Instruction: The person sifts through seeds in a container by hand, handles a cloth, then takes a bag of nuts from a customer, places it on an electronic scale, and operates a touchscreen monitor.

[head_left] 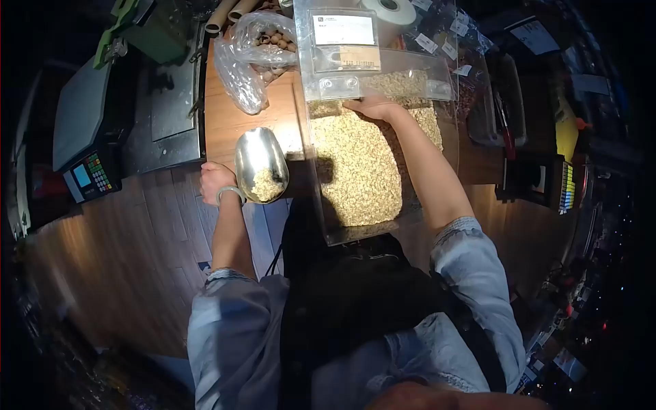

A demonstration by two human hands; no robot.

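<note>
A clear plastic bin (321,205) holds pale, flaky grain (359,171) and has a white label near its far end. My right hand (372,108) reaches into the bin at the grain's far side, by the clear lid part; its fingertips are partly hidden. To the left, a metal scoop (258,150) with a little of the same grain in it lies at the wooden counter's near edge. Beside the scoop, my left hand (217,183) is closed, its fingers folded; what they hold, if anything, is hidden.
A digital scale (82,123) stands at the left, near a green container (154,34). Clear bags of round brown nuts (273,41) lie on the wooden counter (225,130). A white roll (389,10) and small labelled packets are behind the bin. A black device (540,181) is at the right.
</note>
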